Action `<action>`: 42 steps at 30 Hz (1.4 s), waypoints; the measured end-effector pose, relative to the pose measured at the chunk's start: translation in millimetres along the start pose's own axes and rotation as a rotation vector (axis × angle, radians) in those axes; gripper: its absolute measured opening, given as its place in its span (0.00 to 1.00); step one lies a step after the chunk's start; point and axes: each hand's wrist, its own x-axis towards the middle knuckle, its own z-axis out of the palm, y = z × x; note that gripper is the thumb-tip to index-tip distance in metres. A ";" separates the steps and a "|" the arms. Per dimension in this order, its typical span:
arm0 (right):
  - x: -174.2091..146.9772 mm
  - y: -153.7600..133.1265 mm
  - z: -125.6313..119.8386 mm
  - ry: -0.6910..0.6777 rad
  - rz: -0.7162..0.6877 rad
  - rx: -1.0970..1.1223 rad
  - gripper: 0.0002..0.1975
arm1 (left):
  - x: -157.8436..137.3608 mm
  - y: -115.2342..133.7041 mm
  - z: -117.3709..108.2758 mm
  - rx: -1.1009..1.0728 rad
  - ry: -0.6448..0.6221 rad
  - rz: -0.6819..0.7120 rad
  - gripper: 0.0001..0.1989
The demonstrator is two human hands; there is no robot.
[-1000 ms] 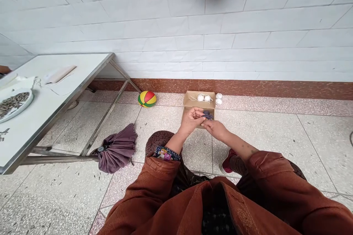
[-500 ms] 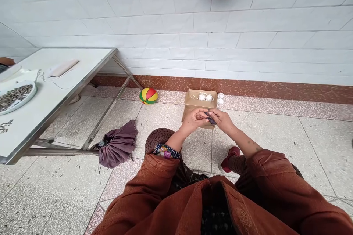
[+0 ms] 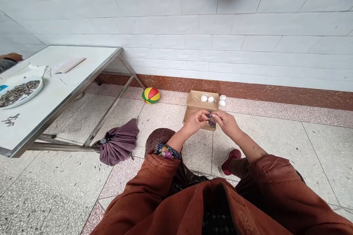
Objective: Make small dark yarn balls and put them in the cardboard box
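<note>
Squatting over the open floor [image 3: 250,147] leaves good elbow room, w/ the table [image 3: 62,91] well off to the left & the umbrella [image 3: 119,145] lying by its near edge. The box [image 3: 189,111] is open on the floor, its near half under the hands; prob. best to work right above it, so anything dropped lands inside. L hand [image 3: 193,122] & R hand [image 3: 226,123] face each other, thumbs to fingers, each in a pinch; exact finger placement is too small to tell. Stringy white balls [image 3: 204,97] lie in the box's far half, w/ more just right of it: mind loose ends. Dark bit [image 3: 211,121] is b/w the fingertips, L pinching its left side, R its right. Best approx.: one side steady, other side doing the fiddling, light grip, no yanking.
</note>
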 end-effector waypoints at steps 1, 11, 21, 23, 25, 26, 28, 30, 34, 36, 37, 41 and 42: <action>2.3 3.3 -1.0 0.029 0.038 0.020 0.19 | -0.3 1.1 0.6 -0.044 -0.044 -0.016 0.22; -14.8 8.8 37.5 -0.218 0.081 -0.089 0.16 | 3.5 8.0 -3.2 -0.212 0.107 -0.058 0.23; -2.4 -5.1 5.0 0.053 0.094 0.052 0.17 | -1.0 3.6 -5.6 -0.105 -0.015 -0.083 0.20; -0.4 1.7 8.0 0.077 0.155 0.072 0.17 | -2.3 7.1 -5.5 -0.184 -0.097 -0.099 0.21; -2.7 6.6 17.9 0.027 0.189 0.076 0.17 | -2.5 10.7 -5.0 -0.238 -0.087 -0.094 0.22; -5.2 7.4 24.1 -0.020 0.200 0.065 0.17 | -2.2 12.1 -4.7 -0.254 -0.060 -0.089 0.22; -11.6 4.6 35.8 -0.143 0.197 0.030 0.17 | -0.7 13.6 -4.2 -0.251 0.018 -0.082 0.21; -17.4 -3.0 42.0 -0.249 0.146 0.008 0.18 | 1.3 13.2 -3.8 -0.191 0.111 -0.073 0.19; -18.0 -18.1 30.5 -0.213 0.031 0.035 0.17 | 3.8 8.2 -3.9 -0.029 0.209 -0.046 0.16; -12.3 -18.6 17.7 -0.097 0.056 0.061 0.17 | 3.6 5.9 -4.4 -0.010 0.174 -0.042 0.16; -9.0 -16.7 11.8 -0.037 0.087 0.075 0.17 | 3.1 5.3 -4.7 -0.023 0.144 -0.044 0.16; -1.3 -1.6 4.7 0.098 0.215 0.117 0.16 | 1.2 6.6 -5.7 -0.173 0.013 -0.071 0.18; -1.8 1.6 7.9 0.087 0.232 0.120 0.16 | 1.0 7.2 -5.8 -0.214 0.001 -0.076 0.18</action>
